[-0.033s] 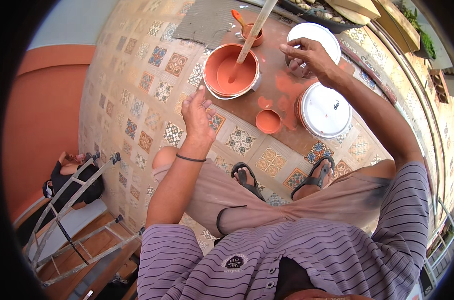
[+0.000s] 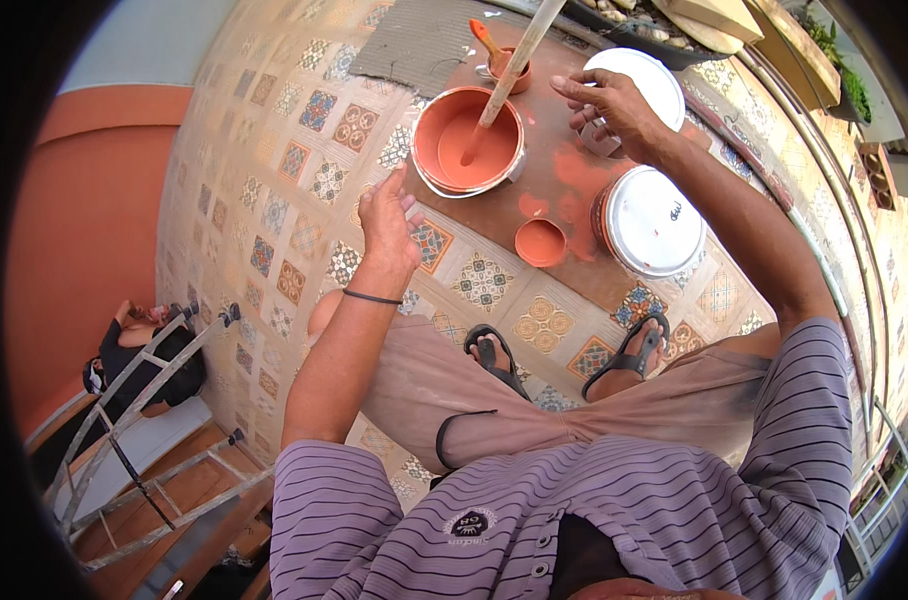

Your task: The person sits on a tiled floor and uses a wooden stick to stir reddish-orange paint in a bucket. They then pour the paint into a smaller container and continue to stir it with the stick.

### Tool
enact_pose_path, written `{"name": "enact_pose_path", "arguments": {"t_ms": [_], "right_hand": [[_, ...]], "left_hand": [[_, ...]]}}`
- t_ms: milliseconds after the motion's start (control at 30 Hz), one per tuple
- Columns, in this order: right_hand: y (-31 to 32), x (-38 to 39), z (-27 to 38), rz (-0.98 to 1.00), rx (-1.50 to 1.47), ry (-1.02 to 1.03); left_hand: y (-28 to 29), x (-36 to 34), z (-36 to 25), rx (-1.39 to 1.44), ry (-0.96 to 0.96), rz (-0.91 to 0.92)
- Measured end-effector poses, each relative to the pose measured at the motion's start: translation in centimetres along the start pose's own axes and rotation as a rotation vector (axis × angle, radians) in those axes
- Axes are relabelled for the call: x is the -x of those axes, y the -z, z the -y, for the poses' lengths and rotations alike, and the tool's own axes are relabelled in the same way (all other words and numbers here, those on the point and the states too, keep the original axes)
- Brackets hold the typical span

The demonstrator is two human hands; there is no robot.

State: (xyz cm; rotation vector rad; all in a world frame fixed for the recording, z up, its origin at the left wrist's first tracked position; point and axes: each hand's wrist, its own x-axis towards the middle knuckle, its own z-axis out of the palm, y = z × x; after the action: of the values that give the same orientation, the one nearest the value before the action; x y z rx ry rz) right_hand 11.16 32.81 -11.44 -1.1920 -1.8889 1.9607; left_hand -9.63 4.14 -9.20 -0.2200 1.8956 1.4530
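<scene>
A bucket of orange paint [image 2: 444, 176] stands ahead of me with a pale stick [image 2: 512, 78] leaning in it, its lower end in the paint. My left hand [image 2: 388, 220] is raised at the bucket's near left side, fingers loosely apart and nothing in them. Over to the right, my right hand [image 2: 619, 112] hovers in front of a round white lid [image 2: 646, 76]; its fingers are spread, slightly bent and hold nothing. Behind the bucket, a brush with an orange handle [image 2: 485, 38] rests in a small pot [image 2: 514, 78].
A small cup of orange paint [image 2: 541, 243] and a white-lidded pail [image 2: 654, 222] stand on a paint-stained brown board [image 2: 494, 215]. Patterned tiles surround it. A metal ladder [image 2: 139, 400] and another person [image 2: 154, 355] are at the left, near an orange wall [image 2: 99, 240].
My right hand has shifted slightly left and up, toward the stick. My left hand has turned a little and its fingers have straightened.
</scene>
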Motion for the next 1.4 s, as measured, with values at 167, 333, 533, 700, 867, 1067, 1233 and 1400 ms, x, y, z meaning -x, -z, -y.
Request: {"name": "enact_pose_path", "arguments": {"t_ms": [167,333,533,700,867,1067,1233,1400], "right_hand": [[-6.5,-7.4,0.3,-0.089,-0.224,0.076],[-9.0,-7.8,0.8,-0.176,-0.147,0.139],[-9.7,-2.1,0.1,-0.061,0.005,0.296],[-10.0,2.9,-0.7,-0.171,-0.022,0.384],[-9.9,6.5,-0.2,-0.387,-0.094,0.435],[-10.2,8.0,-0.3,-0.455,-0.087,0.479],[-10.9,7.9,-0.3,-0.473,-0.088,0.488],[-11.5,8.5,-0.5,-0.377,-0.263,0.411]], "left_hand": [[1.4,-9.3,2.1,-0.051,0.329,0.208],[-0.1,-10.2,6.1,0.072,0.205,0.457],[-1.1,-10.8,6.3,0.036,0.088,0.297],[-1.2,-11.3,5.2,0.011,-0.065,0.294],[-0.7,-11.4,2.5,-0.151,-0.189,0.343],[1.2,-11.2,-0.1,-0.264,-0.277,0.354],[3.1,-10.2,-1.6,-0.384,-0.344,0.464],[5.0,-8.4,-3.7,-0.488,-0.397,0.582]]}}
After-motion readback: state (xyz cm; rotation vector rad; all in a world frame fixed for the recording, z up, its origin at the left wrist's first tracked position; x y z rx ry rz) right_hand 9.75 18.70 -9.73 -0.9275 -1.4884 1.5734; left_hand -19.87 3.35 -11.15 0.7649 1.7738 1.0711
